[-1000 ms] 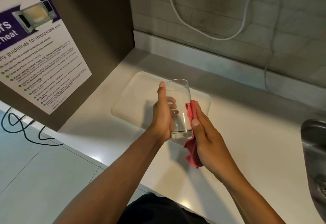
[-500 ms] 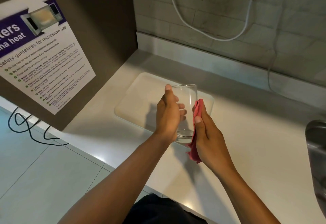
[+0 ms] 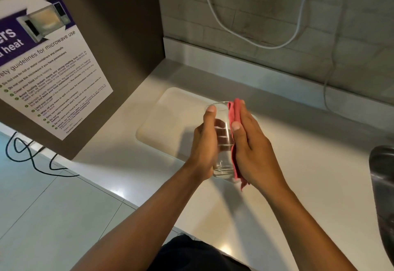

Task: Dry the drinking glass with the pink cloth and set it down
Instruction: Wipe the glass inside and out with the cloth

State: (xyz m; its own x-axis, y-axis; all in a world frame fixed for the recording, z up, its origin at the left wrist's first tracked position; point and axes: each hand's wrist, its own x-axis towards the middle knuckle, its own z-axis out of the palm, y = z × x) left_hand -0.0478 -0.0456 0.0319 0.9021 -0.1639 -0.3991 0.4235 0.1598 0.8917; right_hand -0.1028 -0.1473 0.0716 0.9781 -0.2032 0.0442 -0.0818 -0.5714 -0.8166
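Note:
A clear drinking glass (image 3: 222, 142) stands upright in the air above the white counter, between my two hands. My left hand (image 3: 205, 145) wraps its left side, thumb up near the rim. The pink cloth (image 3: 233, 115) is pressed flat against the glass's right wall by my right hand (image 3: 252, 149), whose fingers lie straight along it. The cloth reaches from the rim down past the base, where a corner hangs free. Most of the cloth is hidden behind my right palm.
A cream tray (image 3: 166, 119) lies on the counter (image 3: 309, 185) just behind the glass. A brown cabinet side with a microwave safety poster (image 3: 47, 66) rises at left. A steel sink (image 3: 383, 185) sits at the right edge. White cables (image 3: 266, 44) hang on the brick wall.
My right hand has slid the pink cloth upward along the glass, so its top edge now reaches the rim. The left hand keeps its hold on the glass.

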